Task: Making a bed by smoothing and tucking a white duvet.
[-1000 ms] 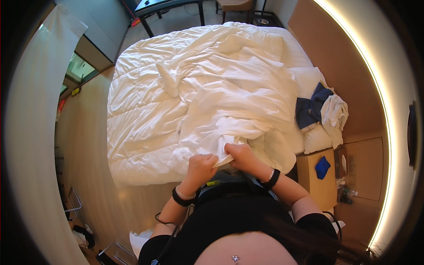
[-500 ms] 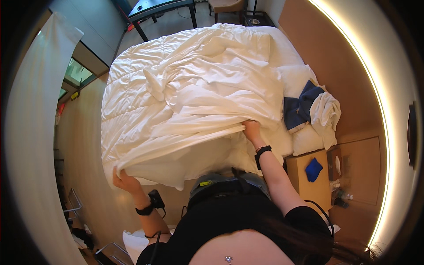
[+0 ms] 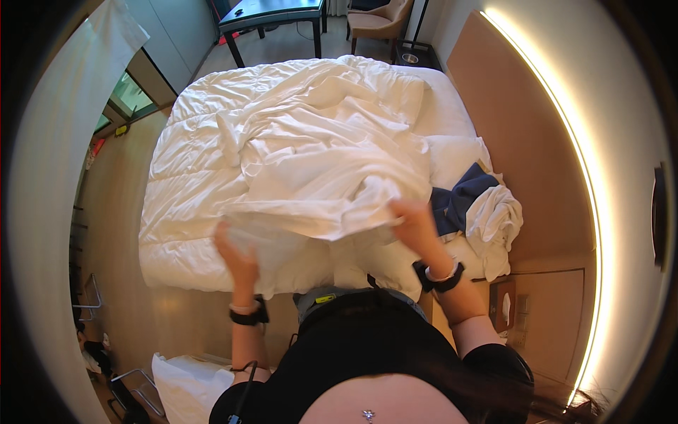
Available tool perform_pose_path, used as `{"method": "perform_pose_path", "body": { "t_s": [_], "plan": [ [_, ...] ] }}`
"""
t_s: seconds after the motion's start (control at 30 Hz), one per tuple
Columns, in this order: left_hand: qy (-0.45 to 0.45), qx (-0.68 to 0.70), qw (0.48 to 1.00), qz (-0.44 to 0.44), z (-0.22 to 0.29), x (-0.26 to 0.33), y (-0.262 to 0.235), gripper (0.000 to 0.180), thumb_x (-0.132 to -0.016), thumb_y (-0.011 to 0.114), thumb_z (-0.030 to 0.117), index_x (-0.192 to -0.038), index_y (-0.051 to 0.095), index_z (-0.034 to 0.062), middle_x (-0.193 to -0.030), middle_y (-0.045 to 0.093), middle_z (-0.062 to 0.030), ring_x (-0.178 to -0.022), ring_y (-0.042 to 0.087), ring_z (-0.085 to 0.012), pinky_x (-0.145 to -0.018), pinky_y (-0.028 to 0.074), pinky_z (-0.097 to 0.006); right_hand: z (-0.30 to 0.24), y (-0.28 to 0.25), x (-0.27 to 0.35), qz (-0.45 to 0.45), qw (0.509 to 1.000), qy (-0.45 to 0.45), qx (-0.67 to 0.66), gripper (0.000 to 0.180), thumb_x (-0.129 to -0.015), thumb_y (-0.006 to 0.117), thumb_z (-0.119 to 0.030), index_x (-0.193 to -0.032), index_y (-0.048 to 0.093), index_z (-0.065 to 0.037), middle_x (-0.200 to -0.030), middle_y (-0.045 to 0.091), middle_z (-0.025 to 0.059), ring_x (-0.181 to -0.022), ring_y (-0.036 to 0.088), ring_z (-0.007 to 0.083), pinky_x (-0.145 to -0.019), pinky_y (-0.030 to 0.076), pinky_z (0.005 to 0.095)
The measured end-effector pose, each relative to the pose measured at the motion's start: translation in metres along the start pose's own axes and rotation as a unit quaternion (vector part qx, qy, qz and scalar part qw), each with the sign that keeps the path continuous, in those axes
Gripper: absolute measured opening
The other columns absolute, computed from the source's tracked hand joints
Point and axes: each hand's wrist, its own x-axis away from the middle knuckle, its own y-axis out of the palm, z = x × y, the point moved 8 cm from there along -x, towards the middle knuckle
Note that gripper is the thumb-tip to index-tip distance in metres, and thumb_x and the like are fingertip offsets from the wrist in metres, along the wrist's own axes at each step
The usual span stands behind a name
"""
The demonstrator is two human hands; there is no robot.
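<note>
My left hand (image 3: 238, 256) is raised over the near side of the bed, its fingers closed at the left end of the near edge of a thin white bed sheet (image 3: 311, 180). At the right end of that edge, my right hand (image 3: 415, 225) grips the cloth; it is a little blurred. The sheet's edge hangs lifted between both hands, partly see-through near the left one. Beyond, the sheet lies in loose folds over a thick white quilted duvet (image 3: 183, 205), which covers the bed's left side. Whether the sheet is a single layer or a cover, I cannot tell.
White pillows (image 3: 455, 155) lie at the right, with a dark blue cloth (image 3: 462, 194) and a crumpled white cloth (image 3: 494, 222) beside them. A brown headboard (image 3: 526, 141) borders the bed. A table (image 3: 272, 14) and a chair (image 3: 378, 22) stand beyond its far end.
My left hand has moved right and away from my body, so the hands are closer together. The sheet's edge has risen and bunched between them. The view has shifted slightly.
</note>
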Motion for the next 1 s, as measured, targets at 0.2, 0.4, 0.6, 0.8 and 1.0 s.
{"method": "perform_pose_path", "body": {
  "t_s": [0.2,0.4,0.6,0.8,1.0],
  "plan": [
    [0.073,0.067,0.947,-0.306,0.167,0.025,0.125,0.040,-0.078,0.065,0.023,-0.111,0.054,0.0036,-0.106,0.059,-0.0198,-0.103,0.055,-0.0359,-0.088,0.041,-0.046,0.009,0.079,0.037,-0.169,0.979,0.002,-0.117,0.013,-0.066,0.061,-0.001,-0.076,0.052,-0.003,-0.069,0.058,0.0185,-0.068,0.058,0.0399,-0.059,0.046,0.0441],
    [-0.003,0.130,0.963,-0.234,0.173,0.002,0.105,0.012,-0.074,0.056,0.006,-0.086,0.057,0.0031,-0.070,0.060,-0.0172,-0.070,0.060,-0.0368,-0.062,0.044,-0.044,0.068,0.076,0.050,-0.055,0.995,0.080,-0.031,0.012,-0.073,0.065,-0.007,-0.078,0.053,-0.005,-0.075,0.057,0.0186,-0.072,0.058,0.0403,-0.059,0.046,0.0421],
    [0.051,0.202,0.967,-0.144,0.178,-0.006,0.049,0.011,-0.073,0.058,0.003,-0.083,0.058,0.0007,-0.068,0.059,-0.0185,-0.065,0.058,-0.0371,-0.056,0.043,-0.041,0.204,0.130,0.083,0.026,0.985,0.154,0.076,0.022,-0.074,0.065,-0.013,-0.094,0.060,-0.006,-0.090,0.062,0.0163,-0.082,0.061,0.0380,-0.072,0.049,0.0448],
    [-0.010,0.234,0.971,-0.052,0.134,-0.024,0.013,0.009,-0.084,0.053,0.005,-0.078,0.056,-0.0003,-0.063,0.056,-0.0096,-0.055,0.053,-0.0158,-0.053,0.039,-0.026,0.265,0.127,0.084,0.115,0.958,0.254,-0.060,0.032,-0.084,0.060,-0.017,-0.112,0.059,0.000,-0.108,0.063,0.0219,-0.103,0.060,0.0362,-0.086,0.047,0.0393],
    [-0.005,0.244,0.968,-0.052,0.130,-0.054,0.007,0.004,-0.077,0.056,0.004,-0.076,0.056,0.0001,-0.063,0.055,-0.0128,-0.056,0.055,-0.0278,-0.055,0.042,-0.030,0.152,-0.129,-0.031,0.283,0.952,0.076,0.086,0.024,-0.091,0.054,-0.021,-0.106,0.057,-0.003,-0.101,0.060,0.0056,-0.098,0.058,0.0172,-0.083,0.049,0.0336]
  ]
}}
